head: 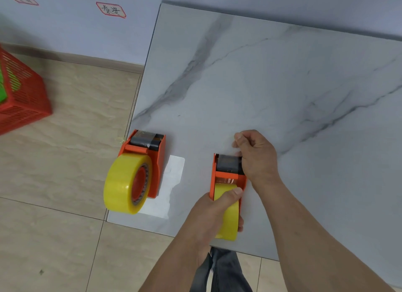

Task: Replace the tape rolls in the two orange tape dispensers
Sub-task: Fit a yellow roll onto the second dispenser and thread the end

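Observation:
Two orange tape dispensers sit near the front left corner of a marble-patterned table (272, 78). The left dispenser (156, 161) stands alone, a yellow tape roll (124, 183) mounted on it. My left hand (213, 213) grips the yellow roll (228, 217) in the right dispenser (217, 176), thumb across the top of the roll. My right hand (254, 156) is closed at that dispenser's front end, by the cutter, fingers pinched together above it. Whether tape lies between those fingers is too faint to tell.
A red plastic basket (19, 95) with something green in it stands on the tiled floor at the left. A pale wall with two red-bordered labels (111, 9) runs behind. The table's left edge is close to the left dispenser.

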